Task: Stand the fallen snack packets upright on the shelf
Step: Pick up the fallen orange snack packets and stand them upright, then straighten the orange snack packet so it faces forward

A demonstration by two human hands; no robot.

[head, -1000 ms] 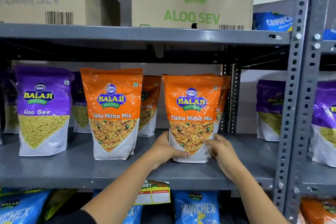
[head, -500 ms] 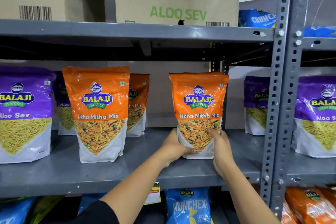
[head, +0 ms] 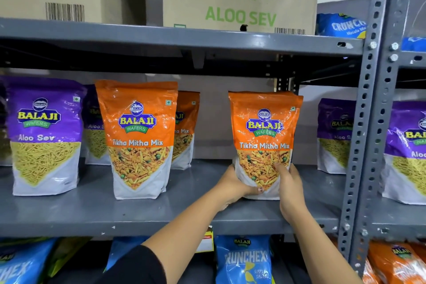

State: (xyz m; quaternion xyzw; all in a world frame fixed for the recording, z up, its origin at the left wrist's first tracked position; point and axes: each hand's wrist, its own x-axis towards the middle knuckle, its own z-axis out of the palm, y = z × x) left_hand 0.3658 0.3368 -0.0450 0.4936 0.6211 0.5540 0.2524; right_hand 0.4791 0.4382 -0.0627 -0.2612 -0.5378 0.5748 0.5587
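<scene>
An orange Tikha Mitha Mix packet [head: 265,140] is held upright on the grey shelf [head: 96,212] — long axis vertical, label facing out. Its lower edges are pinched by the left hand [head: 232,188] and right hand [head: 291,188], each grip closed on it. Open shelf is left between it and the next orange packet [head: 137,138] — the upright post [head: 366,122] stands near on the right.
</scene>
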